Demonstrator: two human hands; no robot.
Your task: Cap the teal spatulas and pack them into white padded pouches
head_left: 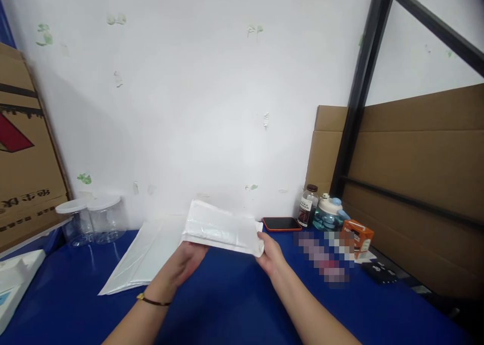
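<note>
A white padded mailer bag [221, 229] is held above the blue table [234, 299], roughly level and tilted slightly away from me. My left hand [187, 262] supports it from below at its near left edge. My right hand [270, 254] pinches its right corner. A thin bracelet circles my left wrist. Just behind and to the left, a stack of flat white bags [145, 257] lies on the table.
Two clear lidded jars [93, 219] stand at the back left beside a cardboard box [26, 153]. To the right are an orange-cased phone [282, 224], a dark bottle [308, 205], a teal water jug [328, 214], an orange carton [357, 235] and a black metal frame [359, 88] against cardboard.
</note>
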